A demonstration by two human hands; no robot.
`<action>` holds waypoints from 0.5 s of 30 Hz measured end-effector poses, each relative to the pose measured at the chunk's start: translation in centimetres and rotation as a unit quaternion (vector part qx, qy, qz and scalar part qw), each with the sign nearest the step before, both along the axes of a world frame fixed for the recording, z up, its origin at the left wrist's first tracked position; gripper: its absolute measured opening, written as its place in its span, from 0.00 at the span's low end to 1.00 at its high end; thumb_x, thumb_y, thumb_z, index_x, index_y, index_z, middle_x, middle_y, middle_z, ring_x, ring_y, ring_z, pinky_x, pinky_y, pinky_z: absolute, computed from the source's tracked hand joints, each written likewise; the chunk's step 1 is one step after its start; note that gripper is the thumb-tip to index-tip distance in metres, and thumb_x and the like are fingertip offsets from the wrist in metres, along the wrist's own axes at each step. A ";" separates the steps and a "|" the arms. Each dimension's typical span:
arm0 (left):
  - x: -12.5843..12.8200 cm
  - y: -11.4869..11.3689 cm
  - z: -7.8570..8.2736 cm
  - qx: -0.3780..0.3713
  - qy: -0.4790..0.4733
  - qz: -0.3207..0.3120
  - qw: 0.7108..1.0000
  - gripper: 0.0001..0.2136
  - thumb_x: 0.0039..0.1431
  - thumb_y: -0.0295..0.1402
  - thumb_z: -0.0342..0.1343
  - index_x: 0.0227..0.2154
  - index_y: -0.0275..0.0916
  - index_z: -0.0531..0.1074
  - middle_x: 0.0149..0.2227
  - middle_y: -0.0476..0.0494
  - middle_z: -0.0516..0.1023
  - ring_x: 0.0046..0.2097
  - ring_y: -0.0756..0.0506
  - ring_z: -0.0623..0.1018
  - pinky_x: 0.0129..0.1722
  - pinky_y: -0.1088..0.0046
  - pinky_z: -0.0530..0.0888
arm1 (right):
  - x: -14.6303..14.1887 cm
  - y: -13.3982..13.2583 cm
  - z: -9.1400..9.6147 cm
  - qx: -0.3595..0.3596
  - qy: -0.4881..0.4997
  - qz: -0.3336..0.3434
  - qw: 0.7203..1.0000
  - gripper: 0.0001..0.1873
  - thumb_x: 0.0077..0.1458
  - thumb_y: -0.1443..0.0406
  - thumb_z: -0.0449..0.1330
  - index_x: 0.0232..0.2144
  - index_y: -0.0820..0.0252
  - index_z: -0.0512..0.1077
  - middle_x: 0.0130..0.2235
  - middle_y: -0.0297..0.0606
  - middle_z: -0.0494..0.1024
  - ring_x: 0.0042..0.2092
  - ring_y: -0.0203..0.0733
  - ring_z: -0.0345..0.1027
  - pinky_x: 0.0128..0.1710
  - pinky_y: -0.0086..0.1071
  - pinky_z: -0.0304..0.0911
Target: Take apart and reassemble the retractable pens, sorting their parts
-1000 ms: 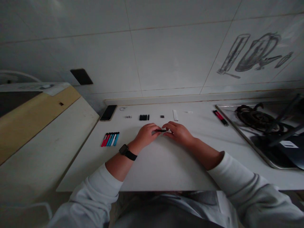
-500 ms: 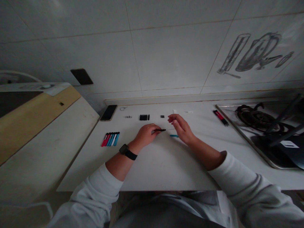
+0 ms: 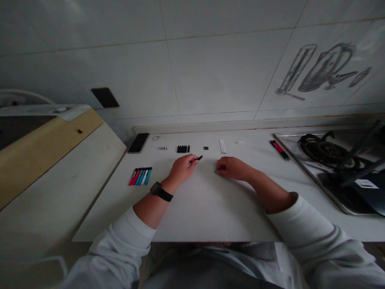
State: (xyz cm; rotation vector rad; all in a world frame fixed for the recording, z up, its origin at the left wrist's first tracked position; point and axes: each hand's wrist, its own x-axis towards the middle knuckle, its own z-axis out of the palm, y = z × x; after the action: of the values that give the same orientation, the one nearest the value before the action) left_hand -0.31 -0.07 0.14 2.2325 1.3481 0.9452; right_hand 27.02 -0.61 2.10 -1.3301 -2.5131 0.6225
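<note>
My left hand (image 3: 183, 167), with a watch on its wrist, pinches a small slim black pen part (image 3: 200, 157) between thumb and fingertips, its tip pointing away to the right. To the right of it, my right hand (image 3: 231, 166) is closed low over the table around a blue pen barrel (image 3: 215, 171), of which just one end shows. Beyond my hands lie a row of short black cylinders (image 3: 183, 149), tiny black pieces (image 3: 206, 148) and thin white sticks (image 3: 222, 146). A neat row of red, blue and white marker pens (image 3: 140, 176) lies left of my left hand.
On the white table (image 3: 195, 212) a phone (image 3: 138, 143) lies at the back left, near small light-coloured bits (image 3: 163, 148). Red and black pens (image 3: 279, 149) rest beside a metal-edged gas hob (image 3: 319, 180) on the right. A tiled wall (image 3: 210, 76) rises behind.
My right hand has come down and closed on the blue barrel, uncovering the white sticks. My left hand has shifted slightly left and away from me, with the black part tilted more.
</note>
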 end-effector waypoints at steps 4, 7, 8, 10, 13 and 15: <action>-0.1 0.1 0.0 0.029 -0.005 -0.001 1.000 0.07 0.67 0.31 0.57 0.44 0.42 0.78 0.44 0.44 0.84 0.45 0.44 0.82 0.47 0.67 0.76 | -0.4 0.4 -0.4 0.030 0.179 -0.078 0.980 0.08 0.62 0.58 0.60 0.39 0.56 0.73 0.36 0.37 0.79 0.34 0.39 0.70 0.36 0.32 0.63; -0.1 0.1 0.1 0.045 -0.007 -0.011 0.999 0.07 0.67 0.31 0.57 0.44 0.41 0.77 0.44 0.44 0.84 0.45 0.45 0.81 0.47 0.66 0.76 | -0.8 0.6 -0.7 0.075 0.285 -0.130 0.947 0.13 0.64 0.54 0.58 0.41 0.56 0.71 0.36 0.38 0.78 0.35 0.40 0.70 0.37 0.33 0.66; -0.1 0.1 0.1 0.046 -0.007 -0.015 0.999 0.06 0.67 0.31 0.57 0.44 0.41 0.77 0.43 0.44 0.84 0.44 0.45 0.81 0.47 0.66 0.76 | -0.9 0.6 -0.7 0.088 0.302 -0.134 0.940 0.13 0.64 0.53 0.59 0.41 0.56 0.71 0.37 0.39 0.79 0.36 0.40 0.71 0.38 0.34 0.67; -0.1 0.0 0.2 0.047 -0.004 -0.022 0.999 0.06 0.67 0.30 0.58 0.43 0.41 0.78 0.42 0.45 0.83 0.43 0.45 0.81 0.46 0.66 0.76 | -1.0 0.5 -0.7 0.110 0.308 -0.134 0.936 0.13 0.64 0.53 0.59 0.40 0.56 0.72 0.37 0.40 0.79 0.38 0.42 0.73 0.40 0.35 0.69; 0.0 -0.1 0.4 0.051 0.004 -0.028 0.998 0.06 0.67 0.30 0.58 0.44 0.41 0.78 0.42 0.45 0.83 0.43 0.44 0.81 0.46 0.65 0.76 | -1.0 0.2 -0.5 0.136 0.279 -0.137 0.941 0.12 0.63 0.54 0.60 0.39 0.56 0.74 0.37 0.40 0.80 0.38 0.43 0.74 0.38 0.35 0.70; 0.0 -0.2 0.5 0.055 0.010 -0.032 0.998 0.06 0.66 0.30 0.59 0.44 0.41 0.78 0.42 0.45 0.83 0.43 0.45 0.81 0.47 0.65 0.76 | -1.0 0.1 -0.4 0.149 0.262 -0.140 0.943 0.10 0.63 0.56 0.60 0.39 0.55 0.75 0.37 0.40 0.80 0.38 0.43 0.74 0.37 0.34 0.70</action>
State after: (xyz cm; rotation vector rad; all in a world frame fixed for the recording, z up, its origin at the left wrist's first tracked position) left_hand -0.28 -0.24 0.62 2.3581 1.2540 1.0005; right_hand 26.05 -0.53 1.71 -1.1860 -1.8632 0.4372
